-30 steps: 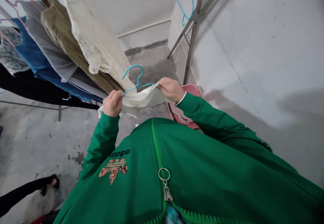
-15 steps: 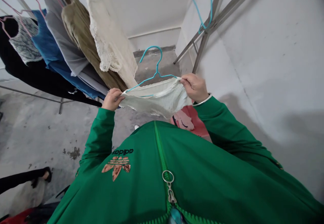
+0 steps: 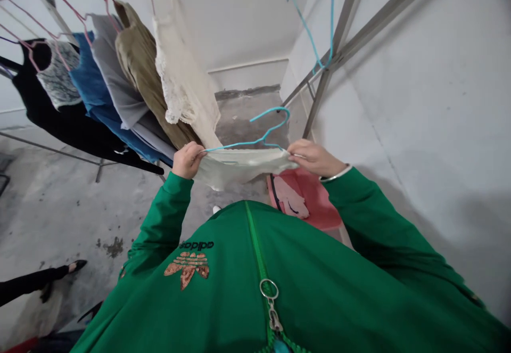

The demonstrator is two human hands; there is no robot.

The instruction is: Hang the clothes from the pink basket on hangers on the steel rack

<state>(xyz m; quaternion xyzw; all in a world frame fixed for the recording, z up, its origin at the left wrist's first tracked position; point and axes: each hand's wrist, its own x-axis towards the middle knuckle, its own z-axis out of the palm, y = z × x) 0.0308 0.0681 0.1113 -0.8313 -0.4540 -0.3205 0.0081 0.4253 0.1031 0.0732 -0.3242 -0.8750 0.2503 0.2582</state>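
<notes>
A pair of white underpants (image 3: pixel 239 167) is stretched sideways in front of my green jacket. My left hand (image 3: pixel 187 160) pinches one end of the waistband beside the tip of a blue wire hanger (image 3: pixel 255 141). At the opposite end, my right hand (image 3: pixel 316 158) grips the waistband near the hanger's other shoulder. The hanger's arms run along the top edge of the cloth, its lower bar partly hidden inside. Its hook leans up and to the right, free of any rail.
Clothes on pink hangers, among them a white lace garment (image 3: pixel 183 71) and a khaki one (image 3: pixel 139 55), hang at left. Another blue hanger (image 3: pixel 332 17) hangs by the metal rack leg (image 3: pixel 319 97). Below my right hand sits a pink basin (image 3: pixel 319 204) with pale pink cloth. Someone's shoe (image 3: pixel 77 265) shows lower left.
The hanger's hook has tipped over to the right and lower. Both hands sit slightly lower and further right in view, still holding the underpants, which now look flatter.
</notes>
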